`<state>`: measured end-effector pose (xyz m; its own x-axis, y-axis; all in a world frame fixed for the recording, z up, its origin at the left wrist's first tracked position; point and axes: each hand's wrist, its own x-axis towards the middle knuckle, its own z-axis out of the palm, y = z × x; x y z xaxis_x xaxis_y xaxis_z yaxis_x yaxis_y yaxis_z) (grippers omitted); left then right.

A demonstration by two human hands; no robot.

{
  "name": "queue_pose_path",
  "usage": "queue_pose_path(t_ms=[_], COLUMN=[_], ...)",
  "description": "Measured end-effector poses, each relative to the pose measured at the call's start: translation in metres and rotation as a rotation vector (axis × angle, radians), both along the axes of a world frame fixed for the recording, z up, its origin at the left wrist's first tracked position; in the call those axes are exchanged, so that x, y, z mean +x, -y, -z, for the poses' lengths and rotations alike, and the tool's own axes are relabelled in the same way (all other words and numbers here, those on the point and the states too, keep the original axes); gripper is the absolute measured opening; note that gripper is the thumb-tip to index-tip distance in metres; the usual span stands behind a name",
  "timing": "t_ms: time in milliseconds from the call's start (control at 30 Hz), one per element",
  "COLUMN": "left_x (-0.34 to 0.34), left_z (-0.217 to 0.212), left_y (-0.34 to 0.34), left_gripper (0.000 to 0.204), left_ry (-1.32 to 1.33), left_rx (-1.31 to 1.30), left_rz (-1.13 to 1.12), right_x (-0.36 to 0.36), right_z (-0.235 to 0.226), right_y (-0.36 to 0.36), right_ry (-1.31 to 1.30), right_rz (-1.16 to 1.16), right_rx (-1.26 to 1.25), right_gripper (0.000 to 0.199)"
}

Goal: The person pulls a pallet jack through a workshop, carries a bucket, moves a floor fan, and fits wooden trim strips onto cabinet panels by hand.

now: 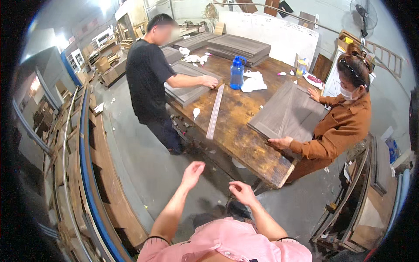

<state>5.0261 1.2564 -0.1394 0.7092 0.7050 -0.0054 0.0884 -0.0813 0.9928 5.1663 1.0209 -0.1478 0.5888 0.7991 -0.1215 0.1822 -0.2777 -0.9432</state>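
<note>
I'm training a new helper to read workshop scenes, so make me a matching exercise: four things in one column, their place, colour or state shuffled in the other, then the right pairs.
Things:
1. Camera wearer's left hand
2. Bottle
3. Narrow strip
4. Rightmost panel on the table

Descriptions:
A. On the table, left of the bottle
B. Touched by the worker in brown
C. In the air, holding nothing
D. Blue, standing upright

Pairs: 1-C, 2-D, 3-A, 4-B

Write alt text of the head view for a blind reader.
The wearer's left hand and right hand, apparently empty, hover before a stained wooden table. At left, a person in black reaches near a narrow strip; at right, a person in brown holds a gray panel.
</note>
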Motion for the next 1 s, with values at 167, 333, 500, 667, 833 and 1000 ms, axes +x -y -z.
queue_pose_path(t_ms=[167,333,500,667,833,1000], left_x=[0.154,0.337,0.508,0.601,0.633,0.62], left_z=[-0.103,-0.109,-0.117,-0.116,-0.109,-0.119], left_y=[-0.111,-0.247,-0.346,-0.388,-0.388,-0.372], left_gripper=[0.027,0.046,0.07,0.077,0.057,0.033], left_ry=[-0.005,0.12,0.086,0.043,0.037,0.048], left_rx=[0.214,0.333,0.395,0.529,0.341,0.519], left_rz=[0.184,0.313,0.231,0.013,0.172,0.055], right_x=[0.063,0.103,0.101,0.085,0.091,0.106], right_z=[-0.055,-0.047,-0.039,-0.044,-0.079,-0.063], right_y=[-0.071,-0.094,-0.093,-0.147,-0.222,-0.242], right_ry=[-0.062,-0.092,-0.093,-0.247,-0.118,-0.062], right_rz=[0.006,0.239,0.652,1.045,0.913,0.793], right_rx=[0.17,0.169,0.043,0.218,-0.25,-0.159], right_gripper=[0.03,0.029,0.025,0.025,0.028,0.028])
